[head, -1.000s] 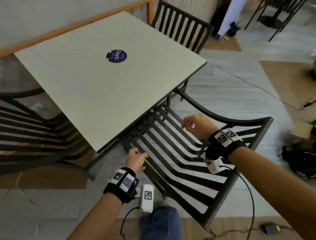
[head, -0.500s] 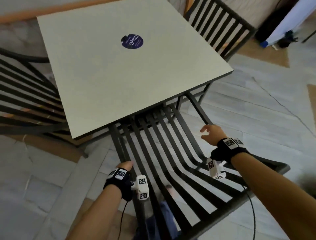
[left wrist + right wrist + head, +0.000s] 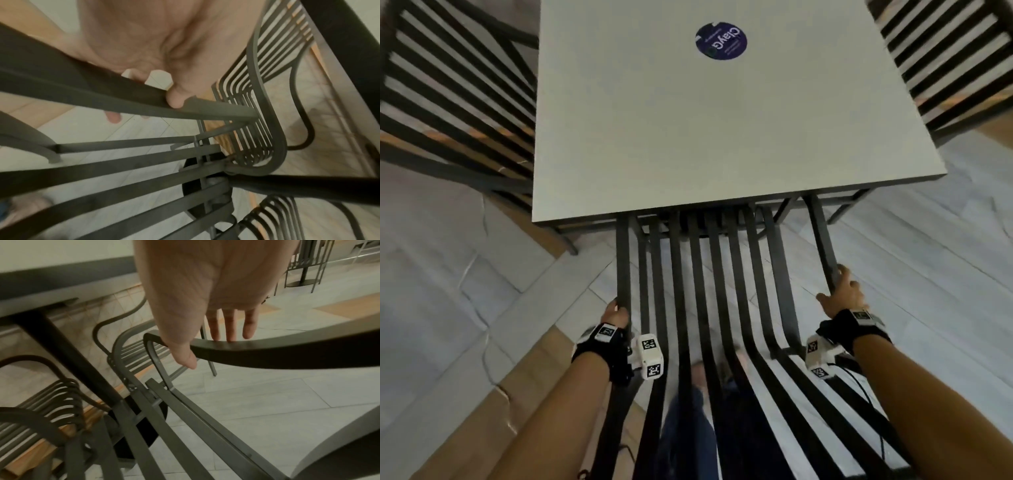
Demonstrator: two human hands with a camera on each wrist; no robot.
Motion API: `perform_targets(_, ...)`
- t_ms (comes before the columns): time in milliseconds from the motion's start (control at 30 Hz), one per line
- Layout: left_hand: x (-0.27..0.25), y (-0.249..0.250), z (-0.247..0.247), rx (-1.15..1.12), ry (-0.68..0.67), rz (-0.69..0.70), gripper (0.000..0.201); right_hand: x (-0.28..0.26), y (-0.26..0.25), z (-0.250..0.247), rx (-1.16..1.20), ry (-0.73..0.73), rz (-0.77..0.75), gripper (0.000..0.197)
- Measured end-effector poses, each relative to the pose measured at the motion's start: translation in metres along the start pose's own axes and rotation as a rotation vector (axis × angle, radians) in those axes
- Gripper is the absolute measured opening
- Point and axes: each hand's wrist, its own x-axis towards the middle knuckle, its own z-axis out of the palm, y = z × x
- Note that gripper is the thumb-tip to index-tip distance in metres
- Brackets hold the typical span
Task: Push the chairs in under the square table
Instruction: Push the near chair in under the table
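The square table (image 3: 654, 137) has a pale top with a round purple sticker. A dark slatted metal chair (image 3: 717, 274) stands in front of me, the front of its seat under the table's near edge. My left hand (image 3: 616, 313) grips the chair's left side rail; in the left wrist view its thumb (image 3: 174, 100) and curled fingers wrap the bar. My right hand (image 3: 840, 293) holds the right armrest (image 3: 267, 353), which runs between the thumb (image 3: 188, 361) on its inner side and the fingers (image 3: 230, 324) on its outer side.
Two more slatted chairs flank the table, one at the left (image 3: 458, 102) and one at the right (image 3: 945, 61). The table's dark post (image 3: 68, 350) stands under the top. My legs in blue jeans (image 3: 688, 428) show through the slats. Another table and chairs (image 3: 304, 264) stand far off.
I have come round behind the chair, which now sits square to the table. Both hands left the seat slats; the left took the side rail, the right the armrest.
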Motion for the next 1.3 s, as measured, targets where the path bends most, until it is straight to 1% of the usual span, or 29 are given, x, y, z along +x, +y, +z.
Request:
perform_targets(33,-0.004,-0.001,0.002,-0.036,0.005,-0.005,0.045,0.007,0.007,0.002,0.02,-0.003,0.043,0.073)
perform_targets(100,-0.003,-0.005,0.011,-0.108,0.05,-0.002,0.051,0.017,0.025,0.006,0.102,-0.053,0.096,0.057)
perform_targets(167,0.001,0.0,0.024,-0.167,0.073,0.002,0.053,0.025,0.04,0.007,0.135,-0.067,0.095,0.041)
perform_targets(200,0.0,0.002,0.032,-0.189,0.075,0.009,0.053,0.028,0.047,0.004,0.137,-0.062,0.097,0.038)
perform_targets(333,-0.01,0.01,0.052,-0.196,0.058,-0.027,0.052,0.042,0.06,-0.009,0.12,-0.069,0.121,0.039)
perform_targets(433,-0.01,0.009,0.047,-0.187,0.082,-0.055,0.049,0.047,0.059,-0.008,0.113,-0.07,0.087,0.037)
perform_targets(567,-0.006,0.0,0.032,-0.165,0.112,-0.089,0.048,0.045,0.043,-0.001,0.116,-0.105,0.044,0.034)
perform_targets(667,-0.003,-0.001,0.025,-0.137,0.109,-0.086,0.047,0.041,0.039,0.002,0.137,-0.103,0.039,0.034)
perform_targets(800,-0.004,0.003,0.02,-0.087,0.062,-0.097,0.047,0.037,0.036,-0.003,0.082,-0.127,0.038,0.042)
perform_targets(867,-0.008,0.01,0.017,-0.059,0.072,-0.085,0.046,0.031,0.032,-0.007,0.043,-0.129,0.024,0.049)
perform_targets(933,-0.017,0.022,0.015,-0.059,0.084,-0.065,0.053,0.021,0.027,-0.011,-0.023,-0.094,-0.005,0.056)
perform_targets(1000,-0.038,0.043,0.016,-0.062,0.061,-0.012,0.058,0.01,0.02,-0.019,-0.067,-0.057,-0.045,0.059)
perform_targets(1067,-0.073,0.067,0.019,-0.124,-0.026,0.059,0.053,0.004,0.014,-0.026,-0.063,-0.047,-0.135,0.057)
perform_targets(1133,-0.102,0.09,0.029,-0.2,-0.111,0.102,0.047,0.0,0.007,-0.044,-0.035,-0.016,-0.221,0.054)
perform_targets(1200,-0.142,0.111,0.045,-0.265,-0.183,0.146,0.048,-0.008,0.003,-0.07,0.057,0.02,-0.239,0.056)
perform_targets(1267,-0.192,0.143,0.082,-0.29,-0.226,0.248,0.046,-0.009,0.027,-0.114,0.117,0.069,-0.227,0.057)
perform_targets(1300,-0.196,0.146,0.085,-0.289,-0.227,0.275,0.045,-0.009,0.021,-0.117,0.109,0.058,-0.253,0.056)
